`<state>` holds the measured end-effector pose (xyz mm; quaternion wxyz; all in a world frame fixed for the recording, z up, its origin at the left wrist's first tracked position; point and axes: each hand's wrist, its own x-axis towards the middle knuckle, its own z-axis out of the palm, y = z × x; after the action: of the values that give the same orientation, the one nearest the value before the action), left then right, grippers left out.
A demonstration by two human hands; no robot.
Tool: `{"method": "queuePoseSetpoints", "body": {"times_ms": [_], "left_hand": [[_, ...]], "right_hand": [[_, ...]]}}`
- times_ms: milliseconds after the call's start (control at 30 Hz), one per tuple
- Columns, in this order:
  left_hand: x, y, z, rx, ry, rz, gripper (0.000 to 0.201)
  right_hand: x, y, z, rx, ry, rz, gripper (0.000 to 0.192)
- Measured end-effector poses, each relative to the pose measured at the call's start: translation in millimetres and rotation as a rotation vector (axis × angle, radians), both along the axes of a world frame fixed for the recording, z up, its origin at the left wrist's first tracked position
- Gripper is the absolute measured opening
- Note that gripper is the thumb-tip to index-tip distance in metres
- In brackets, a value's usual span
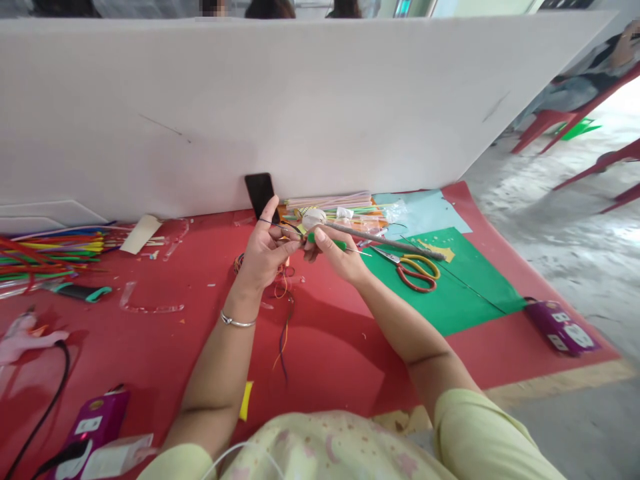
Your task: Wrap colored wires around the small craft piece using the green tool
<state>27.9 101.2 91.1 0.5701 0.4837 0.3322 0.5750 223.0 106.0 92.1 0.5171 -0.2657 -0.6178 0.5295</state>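
My left hand [264, 250] is raised over the red mat [150, 347], its fingers pinching thin coloured threads [284, 327] that hang down from it. Touching it from the right, my right hand [336, 257] grips a small green-handled tool [327, 241] with a thin metal tip pointing right. A long grey stick [385, 239] lies just behind my right hand. A black phone [260, 193] leans on the white board behind my left hand.
Scissors [413, 269] with yellow and red handles lie on a green sheet [450, 287]. A pile of coloured straws [45, 257] and a black cutter [83, 292] lie at left. Purple boxes [563, 325] [95, 420] sit at right and near left. A white board [300, 100] walls the back.
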Motion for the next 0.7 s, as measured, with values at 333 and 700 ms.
{"method": "queuePoseSetpoints", "body": {"times_ms": [333, 700], "left_hand": [[12.1, -6.3, -1.0, 0.119, 0.307, 0.303, 0.109], [-11.8, 0.7, 11.2, -0.281, -0.132, -0.226, 0.05]], "right_hand": [[-8.2, 3.6, -12.1, -0.063, 0.023, -0.132, 0.063], [14.3, 28.6, -25.0, -0.162, 0.166, 0.253, 0.059]]}}
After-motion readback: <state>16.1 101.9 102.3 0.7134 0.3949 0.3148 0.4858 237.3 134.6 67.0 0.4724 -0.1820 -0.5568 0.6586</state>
